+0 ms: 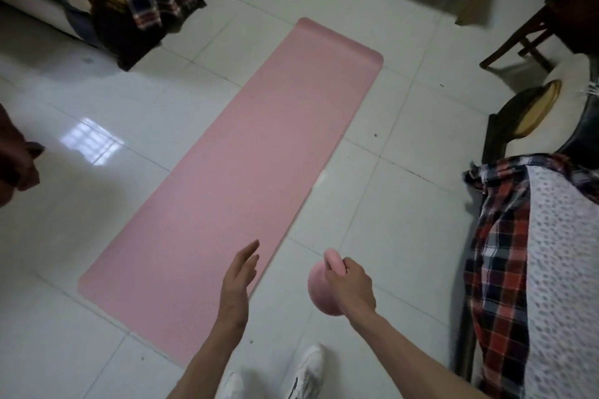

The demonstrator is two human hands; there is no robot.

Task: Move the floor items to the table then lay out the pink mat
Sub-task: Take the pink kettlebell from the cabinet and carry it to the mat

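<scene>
Presently, we list by size.

Pink mat (236, 159): unrolled flat on the white tiled floor (405, 139), running from near left to far right; we judge the laying-out done or nearly so. No table top shows, so we cannot tell whether all floor items reached it.

Pink kettlebell (319, 288): hanging above the floor just right of the mat's near end, apparently one item left to move.

Right hand (351, 285): fingers curled round the kettlebell's handle, carrying it.

Left hand (238, 278): fingers straight and loosely spread, holding nothing, hovering over the mat's near right edge, near the kettlebell.

White shoes (308, 366): near edge, below both hands.
</scene>
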